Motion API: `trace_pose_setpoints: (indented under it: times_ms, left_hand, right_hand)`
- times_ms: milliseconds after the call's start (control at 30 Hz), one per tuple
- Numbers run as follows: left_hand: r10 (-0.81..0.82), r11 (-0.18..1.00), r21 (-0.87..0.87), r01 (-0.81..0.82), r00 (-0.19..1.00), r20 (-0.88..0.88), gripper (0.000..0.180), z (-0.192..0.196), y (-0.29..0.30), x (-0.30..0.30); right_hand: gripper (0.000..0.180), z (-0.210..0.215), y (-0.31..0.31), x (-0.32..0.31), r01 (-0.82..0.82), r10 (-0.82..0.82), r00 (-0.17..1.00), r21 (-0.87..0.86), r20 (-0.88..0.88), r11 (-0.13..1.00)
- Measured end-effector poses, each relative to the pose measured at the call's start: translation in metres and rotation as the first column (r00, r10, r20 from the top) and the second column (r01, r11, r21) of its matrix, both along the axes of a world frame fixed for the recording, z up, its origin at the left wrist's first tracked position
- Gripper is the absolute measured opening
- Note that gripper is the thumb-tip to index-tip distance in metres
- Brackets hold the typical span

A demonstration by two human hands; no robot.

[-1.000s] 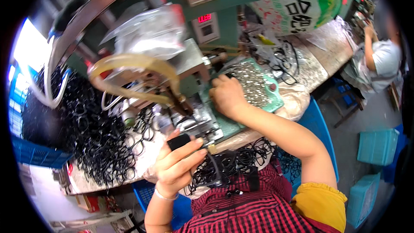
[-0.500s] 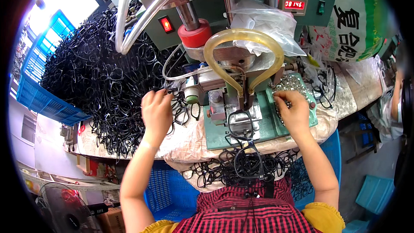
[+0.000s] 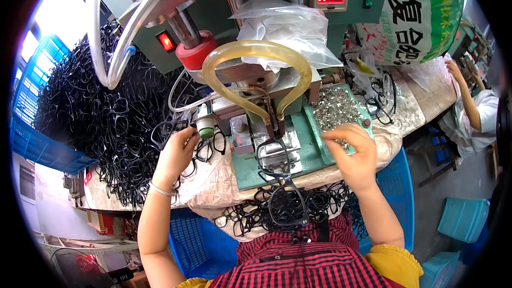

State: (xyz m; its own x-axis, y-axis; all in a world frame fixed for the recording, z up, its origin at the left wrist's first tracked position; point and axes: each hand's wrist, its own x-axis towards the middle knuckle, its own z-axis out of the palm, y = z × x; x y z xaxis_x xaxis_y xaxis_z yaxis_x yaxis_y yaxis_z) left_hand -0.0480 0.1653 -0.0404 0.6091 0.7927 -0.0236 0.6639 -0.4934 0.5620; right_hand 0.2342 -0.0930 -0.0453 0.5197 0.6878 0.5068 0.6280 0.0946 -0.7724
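My left hand [image 3: 175,154] is closed in a pinch on a black eyeglass frame [image 3: 161,134], beside a large heap of black frames [image 3: 114,106]. My right hand [image 3: 353,154] hovers by the near edge of the tray of small metal parts [image 3: 336,109]. Its thumb and forefinger come close together; whatever lies between them is too small to make out. Under the press head, another black frame [image 3: 273,166] stands at the two copper-coloured tips, its front hanging toward me. Neither hand touches it.
A green press [image 3: 298,166] with a looped yellow tube [image 3: 256,48] fills the middle. More frames [image 3: 240,216] lie in my lap. Blue baskets [image 3: 200,242] stand at the table edge, and a big printed sack [image 3: 421,16] is at the back right. Another person [image 3: 477,109] sits far right.
The view has shifted, so the press appears farther left. My right hand has drawn back from the metal parts. A frame now shows at my left fingers. The counter display has changed.
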Motion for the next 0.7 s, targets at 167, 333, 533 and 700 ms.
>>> trace_pose_setpoints:
  times_ms: [167,333,533,700]
  left_hand:
    - [0.162,0.871,-0.486,-0.073,0.976,0.144,0.017,0.020,0.013,0.012]
    - [0.503,0.781,-0.610,0.135,0.444,0.742,0.017,-0.024,-0.039,-0.002]
    - [-0.303,0.942,0.272,0.194,0.151,0.941,0.013,0.060,-0.102,0.041]
    - [-0.410,0.908,0.412,0.079,0.374,0.832,0.007,0.063,-0.098,0.055]
  right_hand:
    - [0.021,-0.002,0.063,-0.029,-0.086,0.145,0.951,0.217,-0.274,0.972]
    - [0.031,-0.006,0.063,-0.046,-0.055,0.181,0.859,0.265,-0.478,0.963]
    - [0.047,0.003,0.066,-0.051,-0.206,0.399,0.681,0.363,-0.614,0.909]
    - [0.052,0.023,0.047,-0.064,-0.223,0.379,0.660,0.312,-0.649,0.924]
